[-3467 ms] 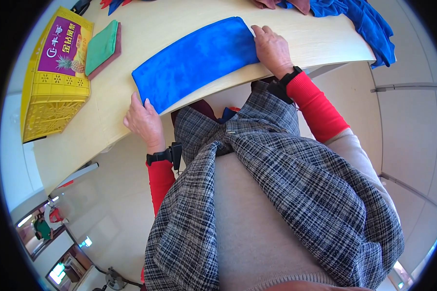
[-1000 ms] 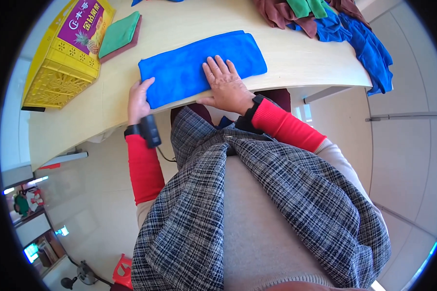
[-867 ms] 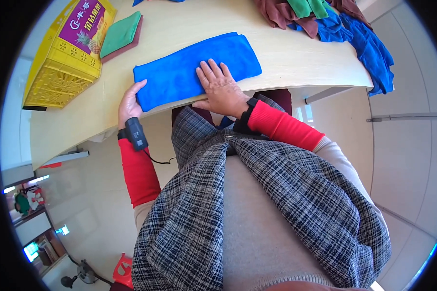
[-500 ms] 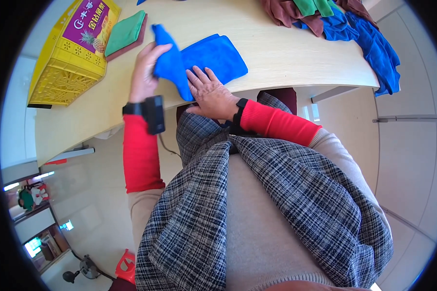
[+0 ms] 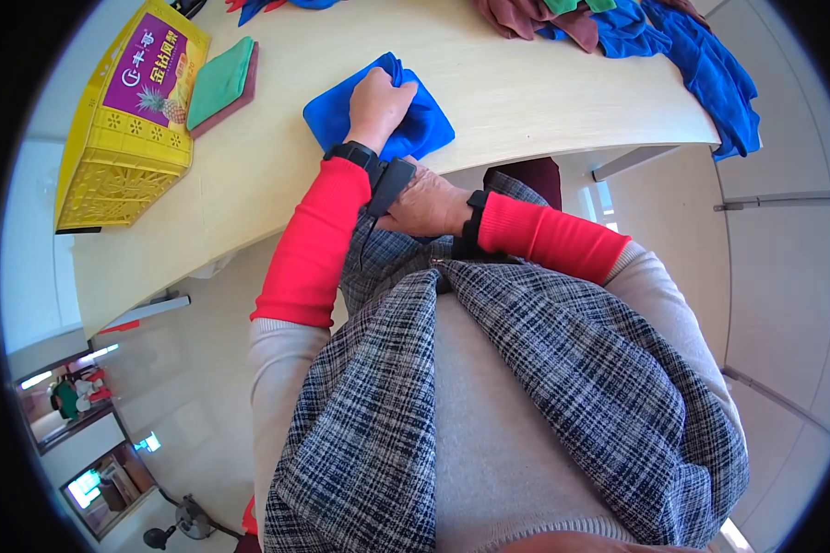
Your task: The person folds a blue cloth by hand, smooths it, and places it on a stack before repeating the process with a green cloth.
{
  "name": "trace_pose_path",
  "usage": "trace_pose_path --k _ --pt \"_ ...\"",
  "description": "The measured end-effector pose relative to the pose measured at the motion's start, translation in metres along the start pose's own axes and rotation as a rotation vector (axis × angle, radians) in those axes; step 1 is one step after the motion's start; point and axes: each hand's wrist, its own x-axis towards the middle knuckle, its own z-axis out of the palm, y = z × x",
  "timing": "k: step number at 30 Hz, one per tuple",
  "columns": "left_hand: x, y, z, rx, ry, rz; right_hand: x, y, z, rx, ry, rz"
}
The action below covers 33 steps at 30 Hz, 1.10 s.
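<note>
While the left hand (image 5: 376,100) presses down on it with fingers curled over the far edge, the blue cloth (image 5: 378,120) lies folded into a compact, roughly square bundle near the front edge of the pale wooden table (image 5: 516,101). Its fabric is a bright, saturated blue with a soft, slightly fuzzy look, and a thick rolled fold shows along the top beside the knuckles. One corner points toward the right, lying flat on the tabletop. The left hand grasps the cloth's upper fold; a black band sits on that wrist above a red sleeve (image 5: 309,249).

The right hand (image 5: 424,203) sits below the table edge, close to the body and just under the left forearm, which crosses over it. Its fingers are hidden behind the left wrist and band, so I cannot tell whether it is clenched or loose. It also wears a black wristband and a red sleeve under a grey plaid garment (image 5: 526,387).

Well to the left of the cloth, a yellow plastic crate (image 5: 120,138) rests on the table, and a green folded cloth (image 5: 219,81) lies just beside it on top of a dark red one. At the far right corner, a heap of blue, brown and green cloths (image 5: 636,28) spills over the table edge.
</note>
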Motion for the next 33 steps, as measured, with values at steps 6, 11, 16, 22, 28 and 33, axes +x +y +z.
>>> trace_pose_path --k 6,11,16,22,28,33 --pt "-0.029 0.004 -0.05 -0.412 0.08 0.037 -0.008 0.01 -0.005 -0.089 0.283 -0.018" --pt "-0.071 -0.041 -0.064 0.078 0.221 0.392 0.004 0.012 -0.006 -0.081 0.27 -0.045" --pt "-0.089 -0.072 -0.026 0.234 0.232 0.527 -0.01 -0.005 -0.036 0.013 0.017 -0.056" --pt "-0.108 -0.051 -0.045 0.277 0.121 0.278 0.03 -0.001 -0.094 0.488 -0.13 0.198" --pt "-0.107 -0.052 -0.044 0.273 0.133 0.188 0.075 0.049 -0.029 -0.119 0.35 0.143" --pt "-0.106 -0.054 -0.051 0.262 0.051 0.13 0.083 0.07 -0.026 -0.171 0.266 0.235"
